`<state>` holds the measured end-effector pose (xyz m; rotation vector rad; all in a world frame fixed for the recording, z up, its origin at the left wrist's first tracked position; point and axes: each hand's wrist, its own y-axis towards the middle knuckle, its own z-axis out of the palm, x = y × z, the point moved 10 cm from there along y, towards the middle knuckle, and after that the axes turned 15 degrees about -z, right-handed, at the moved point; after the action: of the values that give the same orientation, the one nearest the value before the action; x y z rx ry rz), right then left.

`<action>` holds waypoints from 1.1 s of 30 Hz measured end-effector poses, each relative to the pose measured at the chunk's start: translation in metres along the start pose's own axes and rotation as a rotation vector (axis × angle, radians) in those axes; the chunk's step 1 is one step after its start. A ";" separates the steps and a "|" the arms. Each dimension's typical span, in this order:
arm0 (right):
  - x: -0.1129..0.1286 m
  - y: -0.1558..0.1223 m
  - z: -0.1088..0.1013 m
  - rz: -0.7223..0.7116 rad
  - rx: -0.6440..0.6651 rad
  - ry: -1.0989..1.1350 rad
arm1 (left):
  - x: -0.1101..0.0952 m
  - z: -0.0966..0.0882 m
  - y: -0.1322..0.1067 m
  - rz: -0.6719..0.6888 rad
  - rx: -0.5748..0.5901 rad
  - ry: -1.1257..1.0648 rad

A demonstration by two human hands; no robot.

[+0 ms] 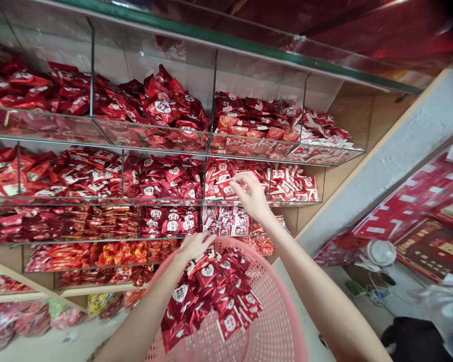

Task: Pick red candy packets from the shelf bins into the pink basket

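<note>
A pink perforated plastic basket stands low in front of the shelves, with dark red foil packets heaped in it. Several smaller red-and-white packets lie on the right side of that heap. My left hand grips the basket's far rim, its fingertips partly hidden. Reaching into a glass-fronted bin, my right hand has thumb and forefinger pinched at the edge of a small red-and-white packet. Other packets of this kind lie around the fingertips.
Glass dividers and front panes split the shelves into bins of red packets. A thick glass shelf edge crosses overhead. To the right are a wooden side panel, red boxes and a white roll. Bagged goods lie lower left.
</note>
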<state>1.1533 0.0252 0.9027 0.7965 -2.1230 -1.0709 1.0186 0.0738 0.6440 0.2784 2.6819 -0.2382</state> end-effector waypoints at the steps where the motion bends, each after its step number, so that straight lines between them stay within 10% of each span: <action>1: 0.010 -0.007 -0.005 -0.002 0.006 0.056 | 0.000 0.000 0.000 -0.005 -0.002 0.004; 7: 0.037 -0.114 0.044 0.189 0.576 0.452 | 0.000 0.003 -0.001 -0.025 0.030 0.004; 15: 0.037 -0.280 0.117 0.235 1.234 0.354 | -0.001 0.002 -0.003 -0.002 0.002 -0.005; 23: 0.047 -0.313 0.144 0.095 1.381 0.154 | -0.001 0.001 -0.003 -0.019 0.000 0.010; 33: 0.046 -0.297 0.113 0.158 1.277 0.102 | -0.001 0.000 -0.003 -0.039 0.017 0.008</action>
<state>1.1092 -0.1012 0.6107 1.1184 -2.5797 0.5555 1.0183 0.0709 0.6448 0.2329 2.6964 -0.2726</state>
